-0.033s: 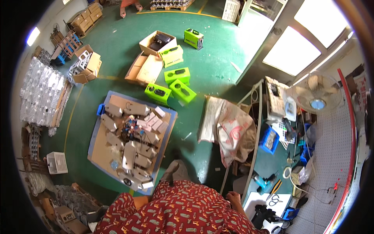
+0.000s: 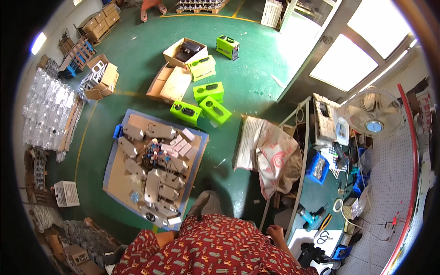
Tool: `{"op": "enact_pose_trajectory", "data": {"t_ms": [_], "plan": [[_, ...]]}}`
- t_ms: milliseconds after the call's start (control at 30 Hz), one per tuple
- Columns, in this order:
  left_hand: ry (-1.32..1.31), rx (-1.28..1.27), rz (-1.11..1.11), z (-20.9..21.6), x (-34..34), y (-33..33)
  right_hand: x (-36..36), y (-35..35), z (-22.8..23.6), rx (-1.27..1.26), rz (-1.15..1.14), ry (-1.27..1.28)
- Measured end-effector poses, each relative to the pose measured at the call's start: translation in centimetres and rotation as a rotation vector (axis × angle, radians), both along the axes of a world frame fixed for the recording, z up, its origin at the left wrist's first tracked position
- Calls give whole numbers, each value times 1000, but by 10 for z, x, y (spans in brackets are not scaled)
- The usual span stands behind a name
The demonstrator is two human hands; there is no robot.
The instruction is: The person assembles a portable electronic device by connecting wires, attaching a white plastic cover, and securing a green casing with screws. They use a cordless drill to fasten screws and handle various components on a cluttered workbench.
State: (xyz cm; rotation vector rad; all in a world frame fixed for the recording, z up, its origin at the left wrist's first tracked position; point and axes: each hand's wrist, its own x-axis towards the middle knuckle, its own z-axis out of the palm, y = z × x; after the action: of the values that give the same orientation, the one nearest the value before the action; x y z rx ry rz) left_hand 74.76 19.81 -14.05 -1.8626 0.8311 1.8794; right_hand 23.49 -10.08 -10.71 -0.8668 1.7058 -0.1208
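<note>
My right hand [image 2: 276, 231] hangs beside the near left edge of the workbench [image 2: 308, 198], its fingers loosely bent and a little apart, with nothing visible in it. My left hand is out of sight; only a bit of the left forearm [image 2: 166, 237] shows below the short sleeve. Ahead on the left lies a blue-edged board [image 2: 120, 173] bearing several beige metal housings [image 2: 152, 185], small white boxes [image 2: 184, 150] and a tangle of wired parts [image 2: 155, 153]. On the bench nearest my right hand are a teal power drill [image 2: 308, 217], orange-handled pliers [image 2: 325, 222] and black-handled scissors [image 2: 323, 237].
Green machine cases [image 2: 215, 110] and open cartons [image 2: 158, 85] stand on the floor ahead. Sacks [image 2: 277, 153] lean by the bench frame. A fan [image 2: 373, 112] and a blue tray of small parts [image 2: 317, 167] are at right. Wrapped stacks [image 2: 48, 112] line the left wall.
The whole view has shifted very slightly. My right hand stays beside the bench, and the objects keep their places.
</note>
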Motion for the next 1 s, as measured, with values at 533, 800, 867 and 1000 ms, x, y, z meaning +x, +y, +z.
{"op": "enact_pose_trajectory", "data": {"t_ms": [533, 800, 867, 1000], "plan": [[-220, -621, 1399, 6, 137, -175, 403, -339, -87, -442, 1013, 72], [-300, 172, 1375, 53, 79, -145, 644, -463, -230, -334, 1248, 275], [-354, 245, 1436, 52, 88, -173, 684, -491, -266, -395, 1302, 329], [-410, 340, 1516, 51, 101, -219, 744, -524, -309, -284, 1459, 375]]}}
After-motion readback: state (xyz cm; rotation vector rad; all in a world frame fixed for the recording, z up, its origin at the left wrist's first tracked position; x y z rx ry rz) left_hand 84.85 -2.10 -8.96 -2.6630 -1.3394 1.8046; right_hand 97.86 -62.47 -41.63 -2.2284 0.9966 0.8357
